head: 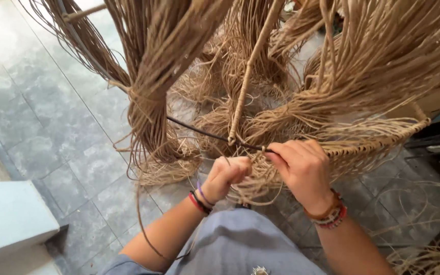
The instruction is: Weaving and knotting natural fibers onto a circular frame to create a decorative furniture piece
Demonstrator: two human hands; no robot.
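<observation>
A dark metal frame rod (194, 130) runs across the middle, partly wrapped in tan fibre on the right. Bundles of tan cord strands (154, 76) hang over the frame all around. My left hand (227, 175) is closed around several thin cord strands just below the rod. My right hand (304, 168) pinches a strand at the rod, right beside the wrapped section (378, 142). A wrapped upright bar (248, 71) meets the rod near my fingers. Bead bracelets sit on both wrists.
Grey stone floor tiles (52, 117) lie to the left. A pale concrete step (6, 214) is at the lower left. More loose cord (434, 249) lies at the lower right. My grey-clad lap (240, 244) is below my hands.
</observation>
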